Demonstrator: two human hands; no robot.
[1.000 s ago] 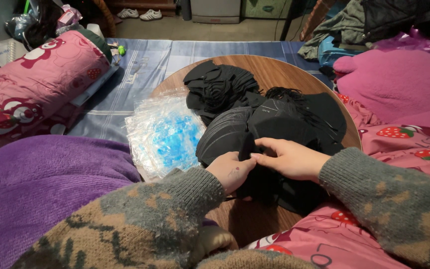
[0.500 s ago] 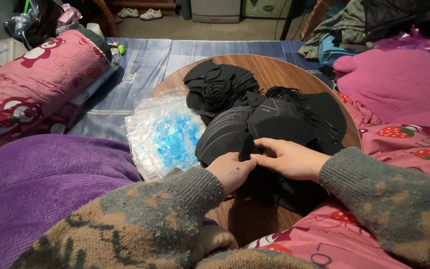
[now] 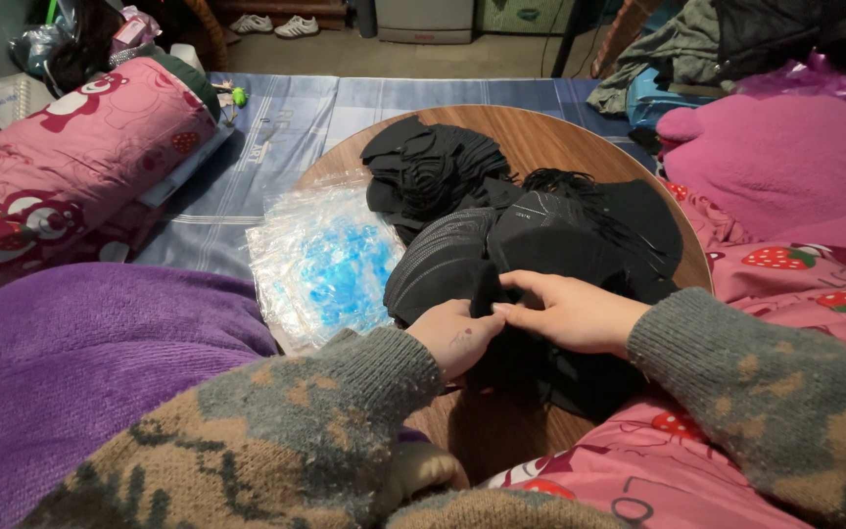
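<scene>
Both hands meet in a pinching grip at centre frame: our left hand (image 3: 457, 336) and right hand (image 3: 565, 313) close their fingertips on a black fabric piece (image 3: 487, 294) atop the dark pile (image 3: 540, 245) on the round tabletop (image 3: 560, 137). We judge we are separating one piece; next calls for lifting it free. Clear plastic bags (image 3: 320, 260) lie just left.

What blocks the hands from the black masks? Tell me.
Nothing visible. The left hand and right hand already rest on the black masks on the round table, fingers meeting on one piece. The plastic bags lie beside the pile, left of the hands, not between.
</scene>
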